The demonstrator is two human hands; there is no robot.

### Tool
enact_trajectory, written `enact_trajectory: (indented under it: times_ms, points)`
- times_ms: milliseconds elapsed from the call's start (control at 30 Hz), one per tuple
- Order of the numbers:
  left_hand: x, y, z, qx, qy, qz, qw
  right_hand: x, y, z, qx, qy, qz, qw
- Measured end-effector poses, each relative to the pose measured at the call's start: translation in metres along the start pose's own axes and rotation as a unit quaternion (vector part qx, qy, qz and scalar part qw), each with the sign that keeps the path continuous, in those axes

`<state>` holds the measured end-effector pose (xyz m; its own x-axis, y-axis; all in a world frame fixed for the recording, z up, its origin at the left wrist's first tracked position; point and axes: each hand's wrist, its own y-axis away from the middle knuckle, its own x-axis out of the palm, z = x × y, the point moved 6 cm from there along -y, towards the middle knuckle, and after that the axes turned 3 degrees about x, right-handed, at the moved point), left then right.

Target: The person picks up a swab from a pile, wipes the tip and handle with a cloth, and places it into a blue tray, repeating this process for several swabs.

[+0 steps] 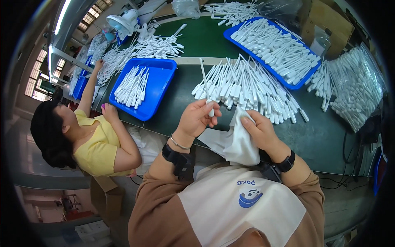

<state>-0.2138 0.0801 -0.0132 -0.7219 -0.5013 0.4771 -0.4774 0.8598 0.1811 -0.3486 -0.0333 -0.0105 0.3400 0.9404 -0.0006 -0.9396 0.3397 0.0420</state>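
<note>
Between the thumb and fingers of my left hand (pixel 198 117) is one slim white plastic stick with a wide rounded end (pixel 203 78). Its thin shaft points up and away, with the wide end at my fingertips. My right hand (pixel 261 131) grips a crumpled white cloth (pixel 240 144), which hangs over the table's near edge toward my lap. Just beyond both hands, a loose fanned pile of the same white sticks (pixel 247 88) lies on the dark green table, wide ends mostly toward me.
A blue tray (pixel 164 88) with some sticks stands left; a fuller blue tray (pixel 294 86) stands right. Far right are a clear bag of sticks (pixel 358 82), a clear bottle (pixel 321 41) and a cardboard box (pixel 327 24). A co-worker in yellow (pixel 96 144) sits at left, near more sticks.
</note>
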Motion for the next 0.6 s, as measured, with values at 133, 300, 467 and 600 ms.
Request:
enact_trajectory:
  times_ms: [133, 300, 467, 600]
  points:
    - [0.001, 0.015, 0.011, -0.015, 0.002, -0.004, 1.000, -0.001, 0.001, -0.003, 0.006, -0.013, 0.001, 1.000]
    - [0.003, 0.021, 0.018, -0.030, 0.024, -0.010, 0.999, -0.001, -0.001, -0.008, 0.013, -0.031, 0.005, 0.999]
    - [0.006, 0.026, 0.024, -0.032, 0.055, -0.001, 0.998, -0.002, -0.001, -0.005, 0.006, -0.069, -0.004, 0.998]
    - [0.024, 0.027, 0.035, -0.053, 0.017, 0.007, 0.998, -0.011, -0.001, 0.000, -0.051, -0.160, -0.086, 0.982]
